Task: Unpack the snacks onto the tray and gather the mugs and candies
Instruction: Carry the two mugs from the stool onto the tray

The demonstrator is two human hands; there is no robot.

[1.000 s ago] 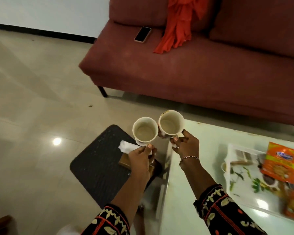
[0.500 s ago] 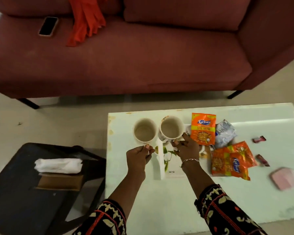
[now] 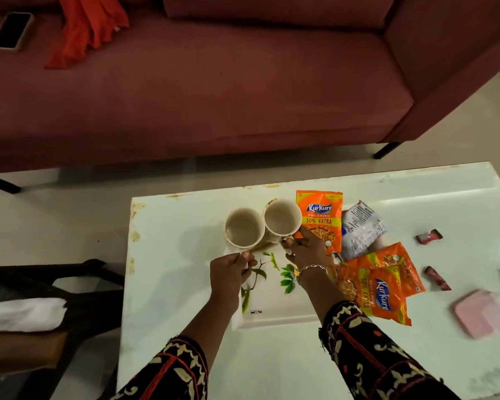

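Two cream mugs sit side by side over the far end of a white leaf-patterned tray [image 3: 272, 316]. My left hand [image 3: 228, 272] pinches the handle of the left mug [image 3: 244, 228]. My right hand [image 3: 306, 251] grips the handle of the right mug [image 3: 282, 217], which tilts a little. An orange Kurkure packet [image 3: 319, 215] lies at the tray's far right, a white-blue packet [image 3: 360, 229] beside it, and two more orange packets [image 3: 378, 284] overlap the tray's right edge. Two red candies [image 3: 429, 236] [image 3: 437, 278] lie on the white table [image 3: 171, 284] to the right.
A pink pad [image 3: 481, 313] lies at the table's right. The maroon sofa [image 3: 199, 82] stands behind the table, with a phone [image 3: 12, 30] and an orange cloth [image 3: 87, 24] on it. A dark side table [image 3: 78, 290] with a white cloth [image 3: 20, 313] stands at the left.
Both hands carried the mugs from above the side table rightward to above the tray. The view swung right, bringing the tray, packets and candies into sight.
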